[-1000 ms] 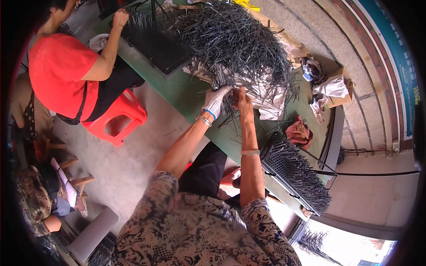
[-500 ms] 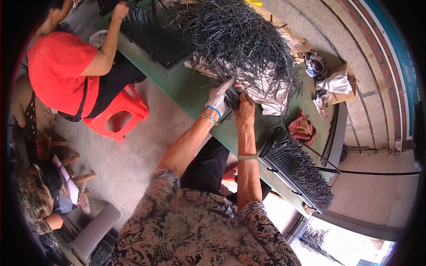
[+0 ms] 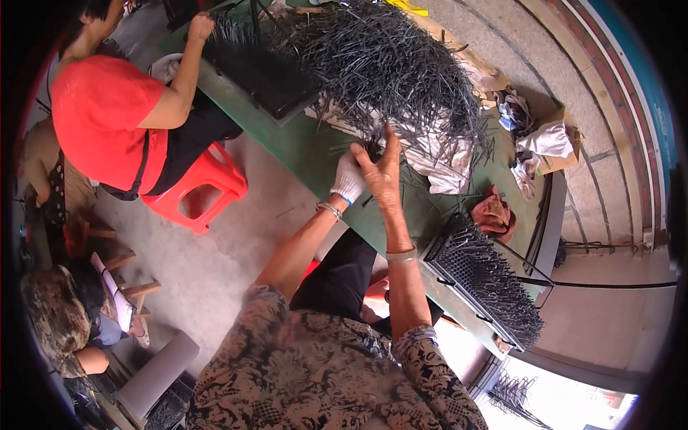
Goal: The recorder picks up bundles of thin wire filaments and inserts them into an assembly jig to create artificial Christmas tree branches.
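Note:
A big heap of thin black strips (image 3: 387, 61) lies on a pale cloth (image 3: 444, 161) on the green table. At the near edge of the heap, my left hand (image 3: 349, 178), in a white knitted glove, is closed around a small bunch of black strips, mostly hidden by the hands. Right beside it is my bare right hand (image 3: 382, 172), its thumb and forefinger spread wide around the upper part of the bunch. Its other fingers are hidden. To the right stands a black perforated rack (image 3: 487, 283) filled with upright black strips.
A crumpled reddish rag (image 3: 493, 213) and a cardboard box (image 3: 557, 154) with white cloth lie on the right. A dark flat tray (image 3: 276, 89) rests at the left. There a person in a red shirt (image 3: 107, 122) sits on a red plastic stool (image 3: 204, 193).
Both hands have drawn slightly back from the heap. My right hand's fingers have spread from their closed grip on the bunch, and my left hand has turned beside it.

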